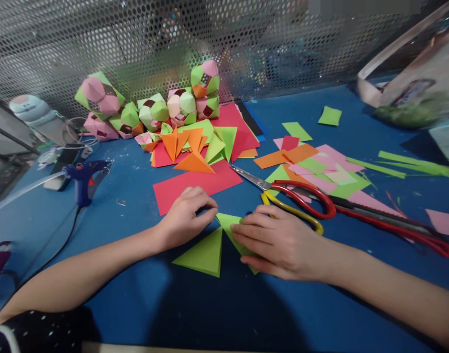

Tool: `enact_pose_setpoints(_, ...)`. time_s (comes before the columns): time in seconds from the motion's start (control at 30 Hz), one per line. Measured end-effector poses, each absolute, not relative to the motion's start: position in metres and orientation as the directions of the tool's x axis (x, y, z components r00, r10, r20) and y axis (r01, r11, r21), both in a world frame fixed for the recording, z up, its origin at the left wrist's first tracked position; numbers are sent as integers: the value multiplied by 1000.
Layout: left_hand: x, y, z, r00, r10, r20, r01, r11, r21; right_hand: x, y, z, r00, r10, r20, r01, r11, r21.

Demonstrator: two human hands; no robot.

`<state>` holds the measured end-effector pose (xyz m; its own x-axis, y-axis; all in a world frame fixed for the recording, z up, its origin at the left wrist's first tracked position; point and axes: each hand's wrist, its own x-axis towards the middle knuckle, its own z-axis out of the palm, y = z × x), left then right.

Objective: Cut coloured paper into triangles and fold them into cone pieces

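My left hand (187,215) is closed, thumb and forefinger pinched at the upper corner of a folded green paper (230,226). Across that same paper lies my right hand (274,240), its fingers stretched out and pressing it to the table, covering much of it. Just below my left hand, a separate green paper triangle (202,255) rests flat. A red paper strip (198,184) lies beyond my left hand. Scissors (294,193) with red and yellow handles lie beyond my right hand, their blades pointing left.
Folded paper balls (182,105) line the back, by orange folded pieces (193,162) and red sheets (239,130). A blue glue gun (85,181) stands left, near a phone (62,166) and bottle (40,117). Right are paper scraps (320,166), a red-edged cutter (393,223) and a bag (411,83).
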<state>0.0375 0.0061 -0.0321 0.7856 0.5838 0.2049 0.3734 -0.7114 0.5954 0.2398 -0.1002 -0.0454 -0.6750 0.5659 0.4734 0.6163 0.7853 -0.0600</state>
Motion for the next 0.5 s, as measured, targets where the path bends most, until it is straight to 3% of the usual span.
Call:
enact_pose_setpoints(0.27,42,7,-39,823,537,187,402,-782,476,240,-101,-44,-677,594,435,624,777,-90)
enact_pose_setpoints(0.5,43,8,-39,807,559,188,415,-765,493,243,-101,-44,-696,583,419,620,782,-58)
